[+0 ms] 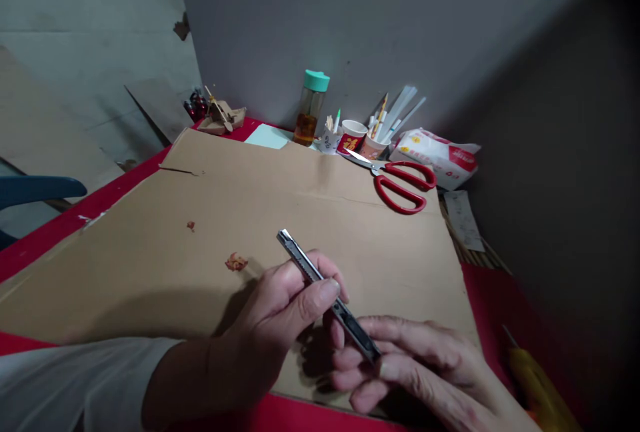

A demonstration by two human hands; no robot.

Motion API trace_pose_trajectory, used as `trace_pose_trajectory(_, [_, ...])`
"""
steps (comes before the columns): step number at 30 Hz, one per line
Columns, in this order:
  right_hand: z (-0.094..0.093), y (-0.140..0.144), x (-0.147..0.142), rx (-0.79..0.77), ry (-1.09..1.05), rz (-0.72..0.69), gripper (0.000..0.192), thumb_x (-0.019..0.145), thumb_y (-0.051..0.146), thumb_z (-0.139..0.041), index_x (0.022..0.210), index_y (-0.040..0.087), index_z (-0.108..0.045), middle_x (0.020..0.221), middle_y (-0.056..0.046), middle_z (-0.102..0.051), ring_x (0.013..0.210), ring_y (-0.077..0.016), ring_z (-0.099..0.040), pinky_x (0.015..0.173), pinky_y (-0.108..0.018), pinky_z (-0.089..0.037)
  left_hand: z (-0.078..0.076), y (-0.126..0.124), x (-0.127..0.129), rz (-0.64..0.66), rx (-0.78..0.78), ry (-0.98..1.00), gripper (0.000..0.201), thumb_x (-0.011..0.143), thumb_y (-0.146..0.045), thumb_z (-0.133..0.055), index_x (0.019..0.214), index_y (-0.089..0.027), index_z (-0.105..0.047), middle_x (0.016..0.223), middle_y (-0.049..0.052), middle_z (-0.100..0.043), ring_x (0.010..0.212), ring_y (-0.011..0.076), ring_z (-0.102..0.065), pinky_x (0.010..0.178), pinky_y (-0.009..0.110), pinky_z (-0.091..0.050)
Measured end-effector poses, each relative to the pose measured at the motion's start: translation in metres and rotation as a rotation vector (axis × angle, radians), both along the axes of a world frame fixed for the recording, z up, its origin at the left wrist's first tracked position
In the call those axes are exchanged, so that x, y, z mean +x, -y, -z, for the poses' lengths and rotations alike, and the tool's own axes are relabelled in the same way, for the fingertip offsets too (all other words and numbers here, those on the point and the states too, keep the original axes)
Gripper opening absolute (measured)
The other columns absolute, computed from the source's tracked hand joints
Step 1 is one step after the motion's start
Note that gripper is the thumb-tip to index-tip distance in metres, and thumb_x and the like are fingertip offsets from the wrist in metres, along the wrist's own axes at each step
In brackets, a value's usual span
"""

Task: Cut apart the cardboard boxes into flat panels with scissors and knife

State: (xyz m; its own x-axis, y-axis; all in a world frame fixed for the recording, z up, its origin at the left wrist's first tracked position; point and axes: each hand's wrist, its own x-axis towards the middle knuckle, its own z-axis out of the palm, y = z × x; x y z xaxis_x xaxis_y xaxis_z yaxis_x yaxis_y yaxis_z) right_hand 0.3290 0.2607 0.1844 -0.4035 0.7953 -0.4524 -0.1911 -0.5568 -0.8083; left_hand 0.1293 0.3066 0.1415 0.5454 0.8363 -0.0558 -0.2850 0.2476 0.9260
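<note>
1. Our utility knife (325, 292) hangs tilted just above the cardboard sheet (200, 245).
2. Our left hand (280, 312) grasps its middle; our right hand (410, 365) pinches its rear end.
3. Red scissors (400, 182) lie well apart, beyond.

Left sleeve (75, 379): pale, off-white cloth, long, ending at the wrist in a soft rounded cuff, plain, no print or buttons showing.
Left hand (280, 312): bare, no glove, no ring, no watch in sight.
Left fingers (315, 295): short trimmed nails (the thumbnail shows clearest).
Right hand (425, 372): bare too, no ring or band on it.
Right wrist: runs off the lower edge, so any sleeve there cannot be told.
</note>
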Motion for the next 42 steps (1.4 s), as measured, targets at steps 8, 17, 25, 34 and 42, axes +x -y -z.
trace_pose_trajectory(8, [0.01,0.0,0.001,0.096,-0.032,-0.072,0.015,0.098,0.029,-0.068,0.101,0.019,-0.078,0.091,-0.005,-0.078,0.079,-0.0115,-0.075,0.074,-0.019,-0.059,-0.015,0.003,0.006,-0.122,-0.019,-0.106,0.018,0.093,-0.034,-0.063,0.085,-0.017,-0.061,0.061,0.0,-0.068,0.06,0.0116,-0.063,0.061,0.022,-0.048])
trace_pose_trajectory(17, [0.02,0.0,0.005,0.238,-0.028,0.139,0.019,0.098,0.035,-0.067,0.099,0.017,-0.073,0.074,-0.002,-0.072,0.06,-0.0086,-0.066,0.058,-0.017,-0.053,0.001,-0.002,0.0,-0.14,0.072,-0.082,0.027,0.091,-0.046,-0.067,0.092,-0.02,-0.061,0.065,0.002,-0.068,0.06,0.0128,-0.059,0.053,0.021,-0.044])
trace_pose_trajectory(25, [0.029,-0.005,0.009,0.376,0.137,0.387,0.019,0.096,0.034,-0.065,0.088,0.017,-0.067,0.059,0.006,-0.057,0.045,-0.0036,-0.044,0.042,-0.012,-0.036,-0.002,-0.009,-0.002,-0.273,0.051,-0.071,0.013,0.088,-0.031,-0.069,0.084,-0.019,-0.069,0.073,0.002,-0.065,0.062,0.0135,-0.061,0.055,0.022,-0.051])
trace_pose_trajectory(34, [0.026,-0.006,-0.001,0.413,-0.084,0.525,0.016,0.091,0.034,-0.075,0.099,0.019,-0.073,0.083,0.0,-0.07,0.065,-0.0067,-0.062,0.06,-0.015,-0.052,0.005,-0.006,0.0,-0.08,0.019,-0.342,0.029,0.087,-0.048,-0.071,0.093,-0.02,-0.072,0.056,0.0,-0.061,0.049,0.0104,-0.052,0.048,0.018,-0.044])
trace_pose_trajectory(42, [0.019,-0.007,-0.008,0.436,-0.04,0.449,0.024,0.08,0.036,-0.084,0.086,0.016,-0.071,0.071,0.004,-0.061,0.059,-0.006,-0.054,0.058,-0.017,-0.047,-0.004,0.011,0.008,-0.15,0.017,-0.453,0.038,0.078,-0.058,-0.074,0.08,-0.021,-0.068,0.052,0.0,-0.06,0.044,0.0092,-0.046,0.043,0.018,-0.04])
